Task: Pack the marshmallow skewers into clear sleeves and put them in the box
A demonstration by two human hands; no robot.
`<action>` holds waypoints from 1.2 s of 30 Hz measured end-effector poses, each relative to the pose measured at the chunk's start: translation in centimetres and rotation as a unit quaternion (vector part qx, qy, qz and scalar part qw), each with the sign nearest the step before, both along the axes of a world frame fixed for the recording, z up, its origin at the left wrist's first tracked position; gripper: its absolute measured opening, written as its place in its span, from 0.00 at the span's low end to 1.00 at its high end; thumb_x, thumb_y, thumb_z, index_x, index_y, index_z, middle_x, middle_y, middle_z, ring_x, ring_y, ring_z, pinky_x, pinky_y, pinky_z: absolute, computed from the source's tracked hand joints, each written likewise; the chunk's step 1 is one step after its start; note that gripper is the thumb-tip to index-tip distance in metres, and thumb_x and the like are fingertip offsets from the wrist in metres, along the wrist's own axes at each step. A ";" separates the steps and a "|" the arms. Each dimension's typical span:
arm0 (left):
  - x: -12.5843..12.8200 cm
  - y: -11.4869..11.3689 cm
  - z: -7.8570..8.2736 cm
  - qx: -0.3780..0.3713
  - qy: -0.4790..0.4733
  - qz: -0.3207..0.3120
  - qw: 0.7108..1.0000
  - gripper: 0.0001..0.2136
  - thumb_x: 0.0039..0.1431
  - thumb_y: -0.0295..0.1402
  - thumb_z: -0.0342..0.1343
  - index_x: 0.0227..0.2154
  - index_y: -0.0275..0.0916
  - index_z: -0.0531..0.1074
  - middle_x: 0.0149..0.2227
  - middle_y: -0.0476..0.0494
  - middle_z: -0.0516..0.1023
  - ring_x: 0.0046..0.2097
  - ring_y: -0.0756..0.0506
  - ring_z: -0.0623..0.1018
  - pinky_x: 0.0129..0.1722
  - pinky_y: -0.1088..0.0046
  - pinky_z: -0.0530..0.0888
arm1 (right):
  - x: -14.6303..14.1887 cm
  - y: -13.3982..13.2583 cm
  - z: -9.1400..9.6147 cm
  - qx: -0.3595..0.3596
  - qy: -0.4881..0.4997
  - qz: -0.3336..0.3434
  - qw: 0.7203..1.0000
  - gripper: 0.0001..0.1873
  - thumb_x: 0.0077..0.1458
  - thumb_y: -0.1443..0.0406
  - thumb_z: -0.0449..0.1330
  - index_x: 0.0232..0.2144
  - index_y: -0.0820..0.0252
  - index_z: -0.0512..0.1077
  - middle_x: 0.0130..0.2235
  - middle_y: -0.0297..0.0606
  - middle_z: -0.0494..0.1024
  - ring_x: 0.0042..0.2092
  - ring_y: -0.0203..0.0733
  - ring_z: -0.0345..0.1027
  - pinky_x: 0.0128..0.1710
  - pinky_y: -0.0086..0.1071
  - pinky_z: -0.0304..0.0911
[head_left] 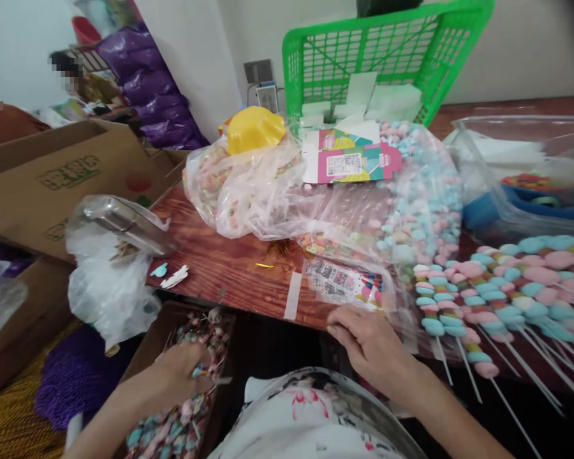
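My left hand [179, 373] reaches down into a brown box [172, 325] of wrapped pastel candy skewers below the table edge; its fingers are buried among them and curled. My right hand [368, 341] rests at the front edge of the wooden table [229, 268], fingers curled on the edge of a small clear printed packet [344, 284]. Just right of it lies a row of pastel marshmallow skewers [497, 293] with white sticks pointing toward me.
Large clear bags of pastel candy [411, 197] with a yellow cup [253, 127] and printed cards [349, 162] fill the table's middle. A green basket [387, 44] stands behind, a clear tub [530, 172] at right. Cardboard boxes [52, 178] and a white bag [110, 287] sit left.
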State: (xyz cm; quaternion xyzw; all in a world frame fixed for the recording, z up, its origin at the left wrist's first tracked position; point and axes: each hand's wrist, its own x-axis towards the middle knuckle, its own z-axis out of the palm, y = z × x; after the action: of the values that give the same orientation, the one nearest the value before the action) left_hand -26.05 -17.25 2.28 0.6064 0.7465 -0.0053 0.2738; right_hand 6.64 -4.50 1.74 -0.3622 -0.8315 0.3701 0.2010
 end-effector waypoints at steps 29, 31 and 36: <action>18.3 20.8 -3.1 0.311 0.101 -0.384 0.863 0.09 0.57 0.21 0.47 0.34 0.35 0.72 0.37 0.37 0.74 0.42 0.40 0.71 0.39 0.65 0.70 | 12.2 -2.6 -3.0 0.227 -0.430 -0.382 0.786 0.08 0.58 0.64 0.54 0.36 0.59 0.72 0.30 0.37 0.75 0.23 0.36 0.64 0.22 0.31 0.45; 18.0 20.6 -3.1 0.335 0.100 -0.389 0.852 0.10 0.58 0.22 0.47 0.33 0.35 0.73 0.36 0.38 0.74 0.41 0.41 0.71 0.40 0.64 0.69 | 12.1 -2.3 -3.0 0.227 -0.432 -0.378 0.787 0.07 0.57 0.64 0.54 0.34 0.59 0.72 0.29 0.36 0.74 0.22 0.35 0.63 0.22 0.31 0.44; 17.8 18.9 -3.5 0.310 0.094 -0.401 0.857 0.10 0.57 0.22 0.48 0.35 0.36 0.73 0.35 0.39 0.74 0.39 0.41 0.70 0.37 0.64 0.69 | 12.3 -2.0 -3.1 0.222 -0.415 -0.378 0.798 0.08 0.56 0.65 0.53 0.32 0.59 0.72 0.30 0.38 0.75 0.22 0.35 0.62 0.22 0.32 0.44</action>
State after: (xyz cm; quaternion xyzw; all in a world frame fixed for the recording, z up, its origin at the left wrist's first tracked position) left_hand -8.20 1.64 -1.23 0.9033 0.4240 0.0602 -0.0253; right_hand 18.94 -6.49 -1.34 -0.7118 -0.6919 -0.1153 0.0358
